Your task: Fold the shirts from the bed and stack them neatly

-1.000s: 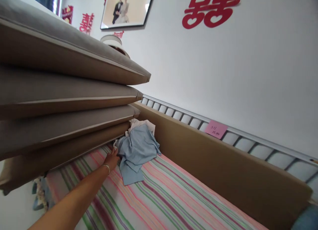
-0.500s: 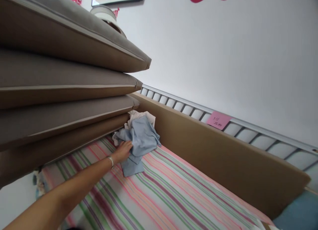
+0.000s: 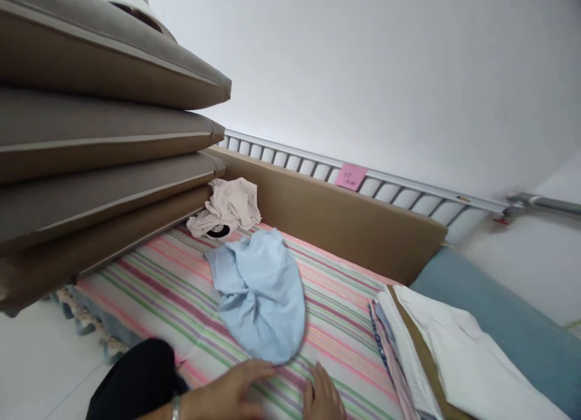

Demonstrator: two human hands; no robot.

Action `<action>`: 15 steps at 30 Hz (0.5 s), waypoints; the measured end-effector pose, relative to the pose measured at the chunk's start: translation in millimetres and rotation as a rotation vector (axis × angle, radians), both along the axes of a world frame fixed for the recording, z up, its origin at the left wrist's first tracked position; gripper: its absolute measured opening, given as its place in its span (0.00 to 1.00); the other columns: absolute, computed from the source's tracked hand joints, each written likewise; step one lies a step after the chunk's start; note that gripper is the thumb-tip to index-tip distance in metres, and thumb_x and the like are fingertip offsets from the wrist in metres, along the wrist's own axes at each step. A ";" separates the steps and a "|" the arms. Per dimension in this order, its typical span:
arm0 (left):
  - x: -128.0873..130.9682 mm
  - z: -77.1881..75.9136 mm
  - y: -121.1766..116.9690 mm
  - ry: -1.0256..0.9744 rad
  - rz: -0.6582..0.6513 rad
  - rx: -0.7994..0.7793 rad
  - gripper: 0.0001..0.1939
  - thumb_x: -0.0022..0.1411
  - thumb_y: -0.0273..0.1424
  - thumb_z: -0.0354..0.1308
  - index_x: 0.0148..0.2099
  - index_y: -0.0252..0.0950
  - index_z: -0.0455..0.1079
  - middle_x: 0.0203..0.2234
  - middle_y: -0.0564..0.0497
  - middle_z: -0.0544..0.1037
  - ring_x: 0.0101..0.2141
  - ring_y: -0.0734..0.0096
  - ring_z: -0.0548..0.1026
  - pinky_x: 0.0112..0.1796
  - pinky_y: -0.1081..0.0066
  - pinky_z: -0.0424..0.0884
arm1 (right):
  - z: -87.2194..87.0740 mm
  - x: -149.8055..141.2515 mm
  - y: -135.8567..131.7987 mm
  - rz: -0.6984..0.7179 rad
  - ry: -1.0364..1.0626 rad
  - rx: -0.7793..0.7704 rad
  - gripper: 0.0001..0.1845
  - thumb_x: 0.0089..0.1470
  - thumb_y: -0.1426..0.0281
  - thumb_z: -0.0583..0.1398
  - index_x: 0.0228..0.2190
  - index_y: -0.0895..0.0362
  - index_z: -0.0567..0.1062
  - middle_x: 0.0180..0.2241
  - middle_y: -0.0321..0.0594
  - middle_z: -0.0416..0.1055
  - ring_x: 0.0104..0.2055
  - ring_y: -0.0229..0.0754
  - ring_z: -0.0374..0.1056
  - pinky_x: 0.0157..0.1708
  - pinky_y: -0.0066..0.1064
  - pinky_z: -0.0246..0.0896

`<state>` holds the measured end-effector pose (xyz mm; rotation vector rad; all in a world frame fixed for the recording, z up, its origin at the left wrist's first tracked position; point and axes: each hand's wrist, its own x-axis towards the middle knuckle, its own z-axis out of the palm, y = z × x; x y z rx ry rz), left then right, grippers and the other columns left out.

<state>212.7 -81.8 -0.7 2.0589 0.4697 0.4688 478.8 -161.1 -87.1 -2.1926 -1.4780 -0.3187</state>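
Note:
A light blue garment [image 3: 261, 293] lies crumpled and motion-blurred on the striped sheet [image 3: 158, 281]. My left hand [image 3: 227, 391], a bracelet on its wrist, reaches to the garment's near edge with its fingers pressed together on the hem. Just to its right, my right hand [image 3: 324, 399] rests flat on the sheet, fingers stretched out and holding nothing. A cream garment [image 3: 229, 203] with a dark patch lies further back against the cushions.
Several grey-brown cushions [image 3: 91, 141] are stacked at the left and overhang the bed. A brown board [image 3: 345, 217] with a railing and a pink note [image 3: 350, 176] runs along the wall. Folded fabrics [image 3: 403, 359], a white cloth [image 3: 467, 359] and a blue mattress [image 3: 503, 323] lie at the right.
My left hand has pulled the blue garment off the cream one and toward me. My right hand has come into view. The view has tilted down and to the right.

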 end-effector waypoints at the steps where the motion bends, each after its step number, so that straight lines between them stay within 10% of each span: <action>1: -5.4 -2.6 3.5 0.011 0.092 -0.006 0.29 0.58 0.43 0.56 0.61 0.49 0.57 0.58 0.48 0.62 0.57 0.57 0.60 0.58 0.56 0.55 | -0.9 0.8 1.1 0.009 -0.021 0.011 0.24 0.57 0.61 0.47 0.45 0.60 0.73 0.50 0.49 0.69 0.53 0.52 0.63 0.50 0.45 0.59; 9: -26.5 0.5 93.6 -0.221 0.927 -0.031 0.31 0.43 0.32 0.63 0.52 0.34 0.65 0.53 0.39 0.67 0.55 0.53 0.62 0.55 0.57 0.55 | 8.2 -3.9 -1.7 0.029 -0.059 0.026 0.25 0.56 0.61 0.46 0.46 0.59 0.73 0.50 0.46 0.69 0.52 0.51 0.64 0.49 0.45 0.60; 15: 8.0 22.3 115.8 -0.315 0.900 -0.503 0.18 0.39 0.40 0.63 0.30 0.32 0.67 0.22 0.51 0.71 0.28 0.65 0.70 0.30 0.69 0.64 | 13.5 -7.1 -2.7 0.022 -0.038 -0.010 0.24 0.56 0.63 0.46 0.47 0.59 0.72 0.51 0.47 0.68 0.53 0.51 0.63 0.51 0.45 0.58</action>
